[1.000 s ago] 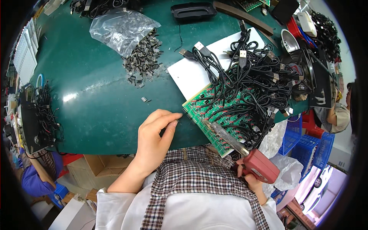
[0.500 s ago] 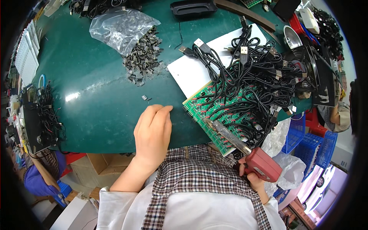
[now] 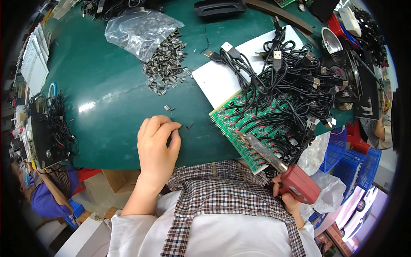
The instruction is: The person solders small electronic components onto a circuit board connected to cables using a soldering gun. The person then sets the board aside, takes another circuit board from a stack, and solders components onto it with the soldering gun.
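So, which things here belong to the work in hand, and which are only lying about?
In use:
- left hand, fingers by a small metal part
- right hand holding the red soldering gun
- green circuit board with black cables

Lying about:
- clear plastic bag
- pile of small parts
- blue crates
- white sheet
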A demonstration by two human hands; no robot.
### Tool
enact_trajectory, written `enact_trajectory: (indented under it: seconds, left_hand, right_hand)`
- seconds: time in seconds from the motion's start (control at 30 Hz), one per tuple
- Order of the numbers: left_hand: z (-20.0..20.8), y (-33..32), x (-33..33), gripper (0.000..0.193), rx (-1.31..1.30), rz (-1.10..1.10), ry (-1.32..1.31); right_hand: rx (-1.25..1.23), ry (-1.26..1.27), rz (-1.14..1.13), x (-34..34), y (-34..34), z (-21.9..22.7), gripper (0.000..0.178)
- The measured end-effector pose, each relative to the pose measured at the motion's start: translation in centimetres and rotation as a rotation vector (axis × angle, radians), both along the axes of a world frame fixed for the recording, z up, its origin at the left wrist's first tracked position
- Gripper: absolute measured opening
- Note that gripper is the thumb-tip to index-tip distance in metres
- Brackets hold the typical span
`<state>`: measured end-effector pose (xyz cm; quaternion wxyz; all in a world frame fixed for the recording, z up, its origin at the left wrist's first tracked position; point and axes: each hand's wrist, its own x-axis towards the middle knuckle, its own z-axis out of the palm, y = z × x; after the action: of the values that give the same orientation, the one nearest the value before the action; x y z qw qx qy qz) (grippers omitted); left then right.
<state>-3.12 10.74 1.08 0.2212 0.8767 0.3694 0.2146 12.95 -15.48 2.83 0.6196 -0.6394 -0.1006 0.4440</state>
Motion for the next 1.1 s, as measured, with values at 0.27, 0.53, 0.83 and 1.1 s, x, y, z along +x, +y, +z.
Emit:
enact_trajectory:
  seconds: [0.27, 0.53, 0.83, 1.1]
  left_hand:
    - [0.8, -0.6, 0.5, 0.020, -0.203, -0.007, 0.021]
    - [1.4, 0.1, 0.9, 0.013, -0.241, -0.065, 0.121]
    - [0.7, -3.8, 1.4, 0.013, -1.380, 0.042, -0.504]
    - [0.3, -4.9, 3.5, 0.019, -1.306, 0.088, -0.628]
  right_hand:
    - [0.108, -0.134, 0.197, 0.6, -1.2, -0.9, 0.069]
    - [0.038, -0.133, 0.212, 0.7, -1.7, -0.7, 0.069]
    - [-0.029, -0.128, 0.120, 0.5, -1.3, -0.1, 0.062]
    - [-0.026, -0.112, 0.110, 0.4, -1.1, 0.0, 0.057]
